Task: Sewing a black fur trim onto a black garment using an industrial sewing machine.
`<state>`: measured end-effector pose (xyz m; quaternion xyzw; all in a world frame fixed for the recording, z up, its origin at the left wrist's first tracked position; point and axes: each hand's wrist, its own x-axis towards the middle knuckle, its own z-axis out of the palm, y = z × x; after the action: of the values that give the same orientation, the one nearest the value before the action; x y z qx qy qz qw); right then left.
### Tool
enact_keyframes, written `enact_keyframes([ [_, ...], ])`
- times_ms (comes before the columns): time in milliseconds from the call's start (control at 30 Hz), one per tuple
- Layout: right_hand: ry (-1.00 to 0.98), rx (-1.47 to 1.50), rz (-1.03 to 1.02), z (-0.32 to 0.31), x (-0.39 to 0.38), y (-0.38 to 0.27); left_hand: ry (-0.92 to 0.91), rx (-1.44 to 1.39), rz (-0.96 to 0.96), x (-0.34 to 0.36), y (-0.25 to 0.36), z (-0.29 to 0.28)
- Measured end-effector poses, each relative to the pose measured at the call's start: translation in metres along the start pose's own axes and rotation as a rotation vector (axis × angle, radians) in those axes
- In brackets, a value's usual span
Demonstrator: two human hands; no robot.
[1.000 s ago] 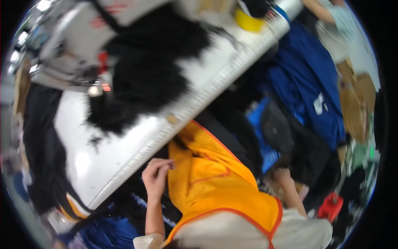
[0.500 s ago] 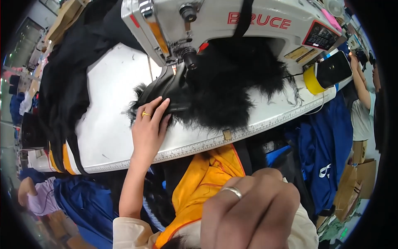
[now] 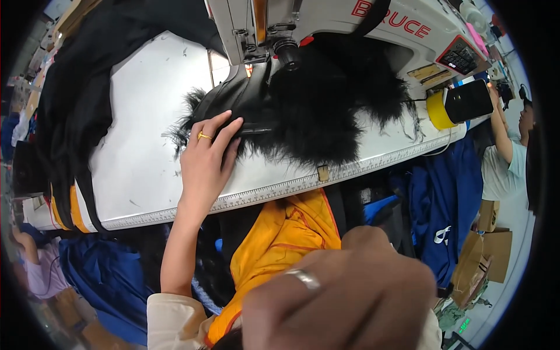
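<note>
My left hand (image 3: 209, 153), with a gold-coloured ring, rests on a black piece with a smooth, shiny panel (image 3: 233, 100) and long fur edges. Its fingers are stretched out and pressed lightly down on the material. The piece runs under the head of a white sewing machine (image 3: 434, 23), where a bulky heap of black fur (image 3: 318, 125) lies to the right. Close in front of the camera, large and blurred, is my right hand (image 3: 344, 291), wearing a silver-coloured ring. Its fingers are bent in; the fingertips, and anything in them, are hidden.
A ruler strip (image 3: 268, 193) edges the white table (image 3: 137, 134). Black cloth (image 3: 73, 93) drapes over the table's left side. A yellow roll (image 3: 438, 111) and a black box-shaped object (image 3: 470, 98) sit at the right. Orange cloth (image 3: 280, 236) covers my lap. A co-worker (image 3: 506, 154) is at far right.
The head view has shifted, so the machine sits higher and farther right. My right hand is bigger and farther left in view. The left hand stays on the black piece.
</note>
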<state>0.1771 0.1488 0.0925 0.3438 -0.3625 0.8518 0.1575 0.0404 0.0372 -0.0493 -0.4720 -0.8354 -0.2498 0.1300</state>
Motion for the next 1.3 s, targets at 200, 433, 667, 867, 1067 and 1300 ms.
enact_keyframes([
  [200,-0.116,0.050,0.065,0.001,0.006,0.005,0.013,0.000,0.005,0.000,0.000,0.000],
  [433,-0.152,0.001,0.107,-0.001,0.009,-0.002,-0.002,-0.044,-0.001,-0.002,0.002,-0.004],
  [667,-0.099,-0.433,0.448,-0.036,-0.031,-0.023,0.212,-0.532,-0.337,0.042,-0.021,-0.018],
  [867,-0.322,-2.112,0.878,-0.127,-0.063,0.005,-0.227,0.055,-0.073,0.095,-0.062,-0.003],
  [1067,-0.442,-2.392,0.531,-0.140,-0.062,-0.008,-0.501,-0.192,-0.264,0.122,-0.065,0.008],
  [1300,-0.562,-2.317,0.756,-0.157,-0.043,0.027,-0.264,-0.513,-0.203,0.114,-0.061,0.016],
])
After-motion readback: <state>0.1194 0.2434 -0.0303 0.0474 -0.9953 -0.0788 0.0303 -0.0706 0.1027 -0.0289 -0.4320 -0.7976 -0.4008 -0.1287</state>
